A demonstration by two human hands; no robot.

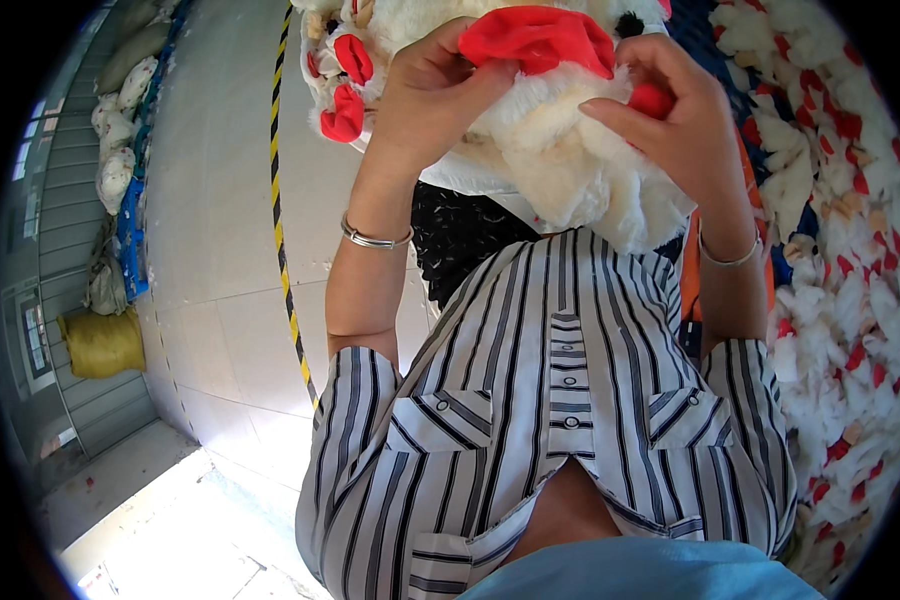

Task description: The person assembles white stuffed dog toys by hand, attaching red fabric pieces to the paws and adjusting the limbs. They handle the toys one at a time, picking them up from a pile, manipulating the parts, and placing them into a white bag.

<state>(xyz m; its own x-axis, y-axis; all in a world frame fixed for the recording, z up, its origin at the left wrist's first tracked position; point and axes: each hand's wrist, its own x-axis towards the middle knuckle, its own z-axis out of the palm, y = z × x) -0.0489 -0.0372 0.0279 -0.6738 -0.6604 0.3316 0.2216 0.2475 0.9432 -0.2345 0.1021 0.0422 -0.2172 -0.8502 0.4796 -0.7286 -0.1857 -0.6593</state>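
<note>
Both hands are on a cream plush piece [540, 130] with a red fabric part [538, 38] at its top. Fingers and thumb of my left hand [435, 95] pinch the left edge of the red fabric. On the other side my right hand [675, 110] has its fingers curled at the plush, thumb stretched across the cream fur. A second bit of red [652, 100] shows between that thumb and the fingers. The plush hangs down toward my lap. Some of my right fingertips are hidden behind the fabric.
More plush pieces with red parts [342, 112] lie just left of my hands. At the right, a large heap of white and red plush pieces [840, 300] spreads out. Black-and-yellow tape [282, 230] runs along the tiled floor; a yellow sack [102, 343] sits by the left wall.
</note>
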